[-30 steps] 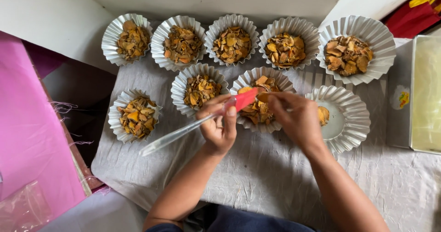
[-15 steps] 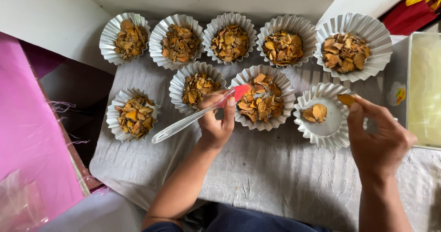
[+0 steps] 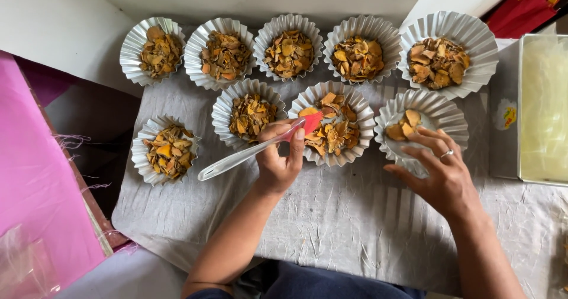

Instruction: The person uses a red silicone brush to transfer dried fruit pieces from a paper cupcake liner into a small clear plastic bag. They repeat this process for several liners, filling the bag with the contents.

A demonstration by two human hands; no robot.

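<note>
In the head view, the left hand (image 3: 283,160) comes up from the bottom edge on a bare forearm, its fingers curled and pinched around a brush with a clear plastic handle and a red silicone head (image 3: 255,147). The handle slants down to the left past the knuckles; the red head lies at the left rim of a pleated silver foil cup heaped with orange-brown dried chips (image 3: 333,123) in the middle of the near row. Whether the head touches the chips cannot be told.

The right hand (image 3: 441,172) enters from the lower right, palm down, fingers spread and holding nothing, with a ring on one finger. Its fingertips (image 3: 414,134) rest at the near rim of a pleated silver foil cup holding only a few chips (image 3: 441,112), just right of the heaped one.

Seven more filled foil cups stand around: five in the far row, two to the left in the near row. All sit on a grey crinkled cloth (image 3: 331,222) spread over the counter.

A pink sheet (image 3: 35,180) is cut off at the left edge. A clear-lidded box (image 3: 541,110) is cropped at the right, its contents pale and hard to make out. A red bag with yellow ribbon (image 3: 529,3) shows partly at the top right corner.
</note>
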